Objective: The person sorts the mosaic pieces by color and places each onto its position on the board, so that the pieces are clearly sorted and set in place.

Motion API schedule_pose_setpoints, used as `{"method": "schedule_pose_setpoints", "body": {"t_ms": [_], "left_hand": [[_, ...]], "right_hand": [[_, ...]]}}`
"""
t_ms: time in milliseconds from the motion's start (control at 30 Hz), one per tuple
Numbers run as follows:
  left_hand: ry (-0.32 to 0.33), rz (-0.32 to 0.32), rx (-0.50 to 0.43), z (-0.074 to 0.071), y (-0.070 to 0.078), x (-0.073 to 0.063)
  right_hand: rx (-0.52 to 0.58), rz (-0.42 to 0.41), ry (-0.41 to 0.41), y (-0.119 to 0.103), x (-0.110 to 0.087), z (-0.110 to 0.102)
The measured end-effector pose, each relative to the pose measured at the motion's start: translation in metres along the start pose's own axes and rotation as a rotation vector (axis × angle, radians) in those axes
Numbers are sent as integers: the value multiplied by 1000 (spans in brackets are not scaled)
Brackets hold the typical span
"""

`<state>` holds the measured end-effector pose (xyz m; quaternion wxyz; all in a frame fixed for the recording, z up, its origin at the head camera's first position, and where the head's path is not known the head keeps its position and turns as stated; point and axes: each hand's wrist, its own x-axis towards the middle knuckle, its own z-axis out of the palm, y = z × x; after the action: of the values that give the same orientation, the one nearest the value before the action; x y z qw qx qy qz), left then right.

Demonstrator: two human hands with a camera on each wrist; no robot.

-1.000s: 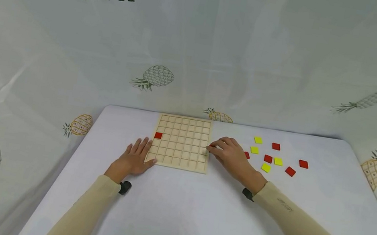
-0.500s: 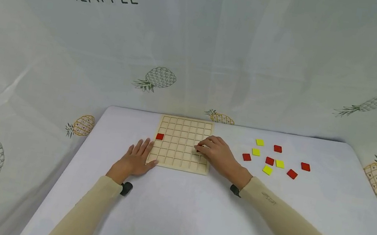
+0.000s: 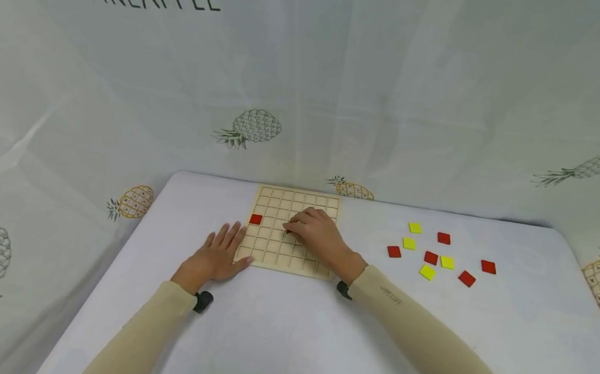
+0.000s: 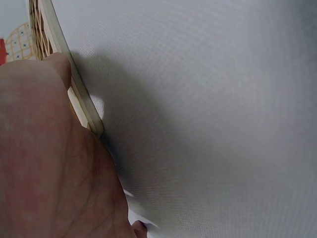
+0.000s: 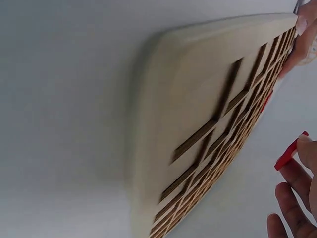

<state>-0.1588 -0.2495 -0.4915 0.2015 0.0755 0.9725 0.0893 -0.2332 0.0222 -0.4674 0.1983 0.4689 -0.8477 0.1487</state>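
A wooden grid board point(image 3: 277, 261) lies on the white table, with one red square tile point(image 3: 256, 219) in a cell near its left edge. My left hand point(image 3: 213, 258) rests flat with spread fingers at the board's lower left corner. In the left wrist view its thumb point(image 4: 60, 67) lies on the board's edge. Over the middle of the board, my right hand point(image 3: 318, 235) pinches another red square tile point(image 5: 291, 152) between thumb and fingers. The right wrist view shows this tile tilted above the grid, its other fingers loosely bent.
Right of the board lie several loose yellow tiles, one of them a yellow tile point(image 3: 415, 228) at the back, and several red ones, including a red tile point(image 3: 488, 267) farthest right. A pineapple-print cloth point(image 3: 315, 86) hangs behind the table point(image 3: 277, 339).
My right hand has moved left with the red tile, from the board's right edge to over its middle. The left hand has stayed at the corner. The head view has shifted slightly.
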Motion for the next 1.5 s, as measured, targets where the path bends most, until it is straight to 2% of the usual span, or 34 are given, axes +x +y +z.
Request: {"method": "schedule_pose_setpoints", "body": {"t_ms": [200,467,1000,1267,1500], "left_hand": [[-16,1,5,-6,4,-4],[6,-4,16,2,-1,3],[1,-6,23,2,-1,5],[6,-6,38,3,1,5],[2,-16,41,3,1,4]], "right_hand": [[27,58,-52,-7,20,9],[96,158,-193,-8,41,18],[106,242,-347,-12,73,42],[37,249,-394,-15,79,47],[-21,247,-395,-17,80,51]]}}
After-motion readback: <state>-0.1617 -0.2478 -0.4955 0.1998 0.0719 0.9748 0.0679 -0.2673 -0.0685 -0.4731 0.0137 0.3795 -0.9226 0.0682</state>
